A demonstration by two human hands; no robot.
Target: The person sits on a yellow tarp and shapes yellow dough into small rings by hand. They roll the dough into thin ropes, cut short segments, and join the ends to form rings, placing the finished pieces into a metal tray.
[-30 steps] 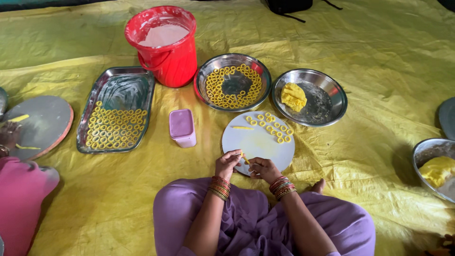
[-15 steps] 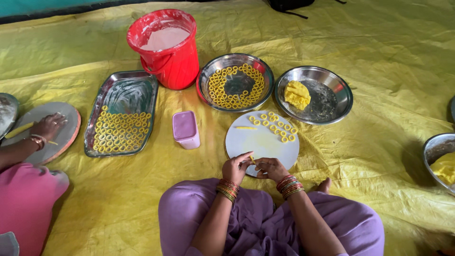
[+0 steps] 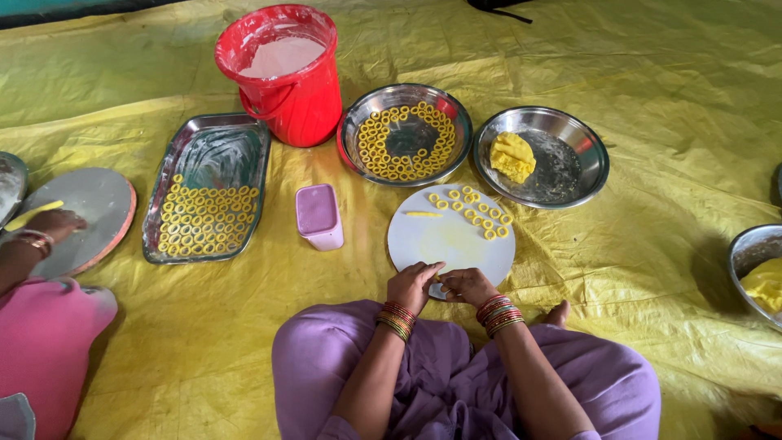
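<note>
From the head view, your left hand (image 3: 413,285) and right hand (image 3: 464,285) had stayed together at the near edge of the round white board (image 3: 448,240), fingertips pinched on a small piece of yellow dough (image 3: 441,279) between them, much as half a second before. That suggested you were mid-way through shaping one more ring. The finished rings (image 3: 476,210) lay in a cluster on the board's far side. At the left, a co-worker's hand (image 3: 53,224) had slid back toward the near edge of a grey round board (image 3: 81,213). Everything sat on a yellow sheet (image 3: 652,73) spread over the floor: a red bucket (image 3: 285,77), a rectangular steel tray (image 3: 208,191) of rings, a round steel dish (image 3: 405,133) of rings, a steel plate (image 3: 562,155) with a dough lump, and a small lilac box (image 3: 319,216).
</note>
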